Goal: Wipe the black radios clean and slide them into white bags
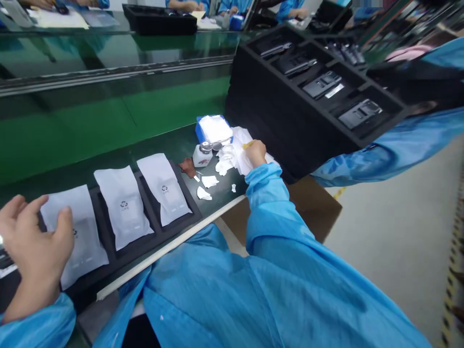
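Left hand [39, 241], 8–9 o'clock: fingers spread wide by a white pouch [85, 232]. Right hand [256, 152], just toward 2 o'clock: at crumpled white material [240, 157], grip can't be made out.

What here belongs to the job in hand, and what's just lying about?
Likely part of the job:
white pouches in the black tray, the left hand open by one
thin white material and a yellow bit at the right hand
stacked black trays

Apparently just lying about:
crumpled white scraps
a brown scrap
the metal-topped bottle
the blue box
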Demonstrator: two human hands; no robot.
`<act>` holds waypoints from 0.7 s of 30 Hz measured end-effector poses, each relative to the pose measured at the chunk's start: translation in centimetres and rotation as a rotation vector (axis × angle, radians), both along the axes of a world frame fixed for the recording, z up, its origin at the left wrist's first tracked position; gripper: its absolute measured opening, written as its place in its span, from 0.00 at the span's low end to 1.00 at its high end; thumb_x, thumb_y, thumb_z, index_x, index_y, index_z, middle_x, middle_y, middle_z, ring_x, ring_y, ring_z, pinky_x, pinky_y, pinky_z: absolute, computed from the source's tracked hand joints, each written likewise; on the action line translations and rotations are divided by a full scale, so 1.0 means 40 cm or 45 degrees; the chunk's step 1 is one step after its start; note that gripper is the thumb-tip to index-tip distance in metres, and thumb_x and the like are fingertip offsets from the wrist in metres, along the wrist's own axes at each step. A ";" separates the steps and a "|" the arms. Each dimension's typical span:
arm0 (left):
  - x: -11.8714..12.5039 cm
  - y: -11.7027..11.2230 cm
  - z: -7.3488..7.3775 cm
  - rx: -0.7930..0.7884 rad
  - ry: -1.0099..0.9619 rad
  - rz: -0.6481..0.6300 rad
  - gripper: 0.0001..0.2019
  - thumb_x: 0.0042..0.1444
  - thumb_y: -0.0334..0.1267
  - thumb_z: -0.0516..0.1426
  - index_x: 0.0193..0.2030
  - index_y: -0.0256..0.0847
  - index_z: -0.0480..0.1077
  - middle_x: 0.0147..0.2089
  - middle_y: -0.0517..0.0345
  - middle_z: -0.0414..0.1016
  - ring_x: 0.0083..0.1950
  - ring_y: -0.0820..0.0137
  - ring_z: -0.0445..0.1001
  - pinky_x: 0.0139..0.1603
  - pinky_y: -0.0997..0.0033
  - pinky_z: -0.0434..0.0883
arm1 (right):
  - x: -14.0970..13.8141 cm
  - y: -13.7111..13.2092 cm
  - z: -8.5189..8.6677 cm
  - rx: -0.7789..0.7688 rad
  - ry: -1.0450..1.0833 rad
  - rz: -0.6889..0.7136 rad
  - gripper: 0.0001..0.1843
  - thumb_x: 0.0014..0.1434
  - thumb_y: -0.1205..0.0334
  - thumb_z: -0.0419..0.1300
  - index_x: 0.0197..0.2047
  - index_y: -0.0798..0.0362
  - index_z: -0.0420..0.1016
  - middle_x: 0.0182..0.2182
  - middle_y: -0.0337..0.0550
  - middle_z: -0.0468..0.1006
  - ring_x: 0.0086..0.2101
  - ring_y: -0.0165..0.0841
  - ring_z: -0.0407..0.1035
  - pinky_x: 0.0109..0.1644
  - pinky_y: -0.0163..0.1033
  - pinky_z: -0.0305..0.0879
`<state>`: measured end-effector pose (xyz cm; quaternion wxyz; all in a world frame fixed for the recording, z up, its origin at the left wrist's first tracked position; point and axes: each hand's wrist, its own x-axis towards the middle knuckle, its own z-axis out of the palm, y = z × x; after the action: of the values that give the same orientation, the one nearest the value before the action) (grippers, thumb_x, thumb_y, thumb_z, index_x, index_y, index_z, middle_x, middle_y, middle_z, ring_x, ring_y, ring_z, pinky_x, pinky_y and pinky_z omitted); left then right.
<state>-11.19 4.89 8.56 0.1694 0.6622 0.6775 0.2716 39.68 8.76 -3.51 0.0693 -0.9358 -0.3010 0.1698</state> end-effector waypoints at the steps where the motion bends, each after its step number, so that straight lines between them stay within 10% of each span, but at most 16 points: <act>1: 0.007 0.000 0.001 0.008 -0.006 0.005 0.31 0.51 0.45 0.57 0.59 0.86 0.57 0.70 0.93 0.50 0.71 0.42 0.52 0.69 0.38 0.54 | 0.004 0.002 -0.004 -0.013 0.017 -0.004 0.20 0.62 0.53 0.59 0.54 0.55 0.70 0.52 0.49 0.73 0.50 0.36 0.70 0.53 0.49 0.70; 10: 0.004 0.010 -0.041 0.256 0.074 0.043 0.30 0.49 0.47 0.56 0.55 0.28 0.74 0.61 0.32 0.69 0.62 0.38 0.66 0.61 0.38 0.64 | 0.042 -0.013 -0.007 -0.036 0.205 0.045 0.22 0.63 0.52 0.58 0.56 0.54 0.68 0.53 0.48 0.72 0.49 0.36 0.70 0.52 0.49 0.71; 21: 0.041 -0.011 0.002 0.206 0.071 -0.002 0.24 0.54 0.49 0.55 0.48 0.30 0.77 0.55 0.32 0.74 0.60 0.44 0.71 0.58 0.44 0.68 | 0.018 0.020 0.076 -0.310 -0.106 0.357 0.22 0.62 0.52 0.58 0.56 0.55 0.68 0.53 0.49 0.72 0.49 0.36 0.70 0.52 0.48 0.71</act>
<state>-9.56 4.45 8.64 0.0967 0.6816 0.6572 0.3067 40.40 9.55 -0.46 -0.0812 -0.8924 -0.4084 0.1740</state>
